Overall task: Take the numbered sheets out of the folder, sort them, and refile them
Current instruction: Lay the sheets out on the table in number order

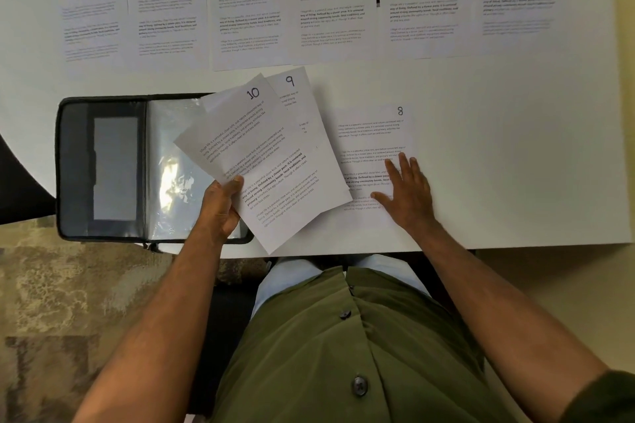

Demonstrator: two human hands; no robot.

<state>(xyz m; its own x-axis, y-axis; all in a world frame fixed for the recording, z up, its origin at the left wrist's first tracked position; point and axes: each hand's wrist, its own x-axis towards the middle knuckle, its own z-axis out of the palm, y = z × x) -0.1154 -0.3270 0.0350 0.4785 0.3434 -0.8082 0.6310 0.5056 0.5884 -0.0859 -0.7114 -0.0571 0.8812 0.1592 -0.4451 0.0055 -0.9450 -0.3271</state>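
Left hand (221, 206) reaches in from the near edge of the counter (498, 148), forearm angled up toward the centre, fingers curled under and thumb on top, pinching sheet 10 (261, 161) together with sheet 9 (295, 103) behind it; both sheets are tilted and fanned, lifted over the right part of the open folder (103, 168). The folder lies flat at the near left of the counter, dark cover to the left, clear plastic sleeve (171, 168) to the right. Right hand (407, 194) lies palm down, fingers straight and slightly spread, pressing on sheet 8 (374, 134), which rests flat on the counter just right of the held pair, its left edge beneath sheet 9. Along the far edge of the counter runs a row of sheets, side by side: sheet 1 (92, 14), sheet 2 (168, 10), sheet 3 (251, 7), sheet 4 (331, 0), then two further sheets whose numbers are cut off. Both forearms are bare.
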